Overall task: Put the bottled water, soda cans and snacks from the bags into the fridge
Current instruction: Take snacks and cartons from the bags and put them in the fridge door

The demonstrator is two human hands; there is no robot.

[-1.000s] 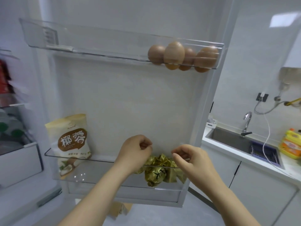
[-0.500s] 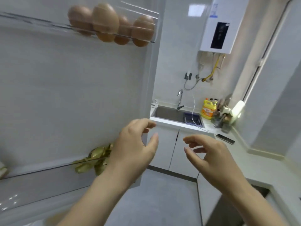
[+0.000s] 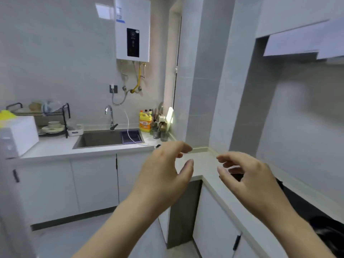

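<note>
My left hand and my right hand are both raised in front of me over the corner of the white countertop. Their fingers are loosely spread and hold nothing. The fridge, the bags, the bottles, the cans and the snacks are all out of view. A dark object at the lower right on the counter is too blurred to identify.
A steel sink with a tap sits in the counter ahead. A yellow detergent bottle and utensils stand to its right. A dish rack and a white appliance are at the left. A water heater hangs above.
My view has swung right, away from the fridge door with the eggs and gold-wrapped snacks, to the kitchen counter. Both hands let go of the snacks and opened.
</note>
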